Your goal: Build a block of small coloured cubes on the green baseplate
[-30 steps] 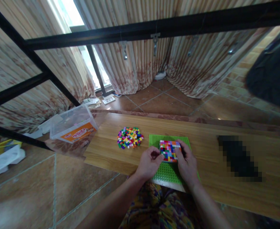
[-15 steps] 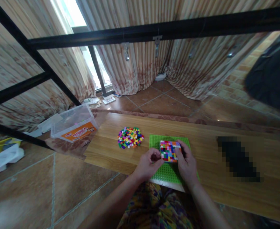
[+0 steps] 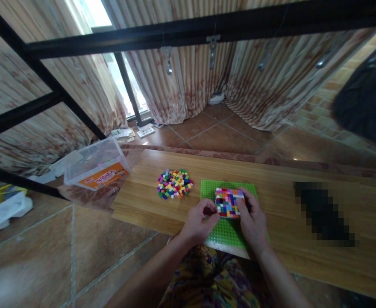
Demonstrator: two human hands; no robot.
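A flat block of small multicoloured toy bricks is held above a green studded baseplate. My right hand grips the block's right side, with the thumb on its top face and the fingers behind the far edge. At the lower left corner my left hand is closed, its thumb and curled fingers pressed against the block's edge. Whether a loose brick sits between those fingertips is hidden. Left of the baseplate lies a pile of loose bricks in many colours.
The wooden table carries all of this. A blurred-out black object lies at its right. On the floor to the left stands a clear plastic bin with an orange label. Black metal bars cross above, before striped curtains.
The view has shifted slightly. Both hands keep nearly the same hold on the brick block, and the loose pile looks unchanged.
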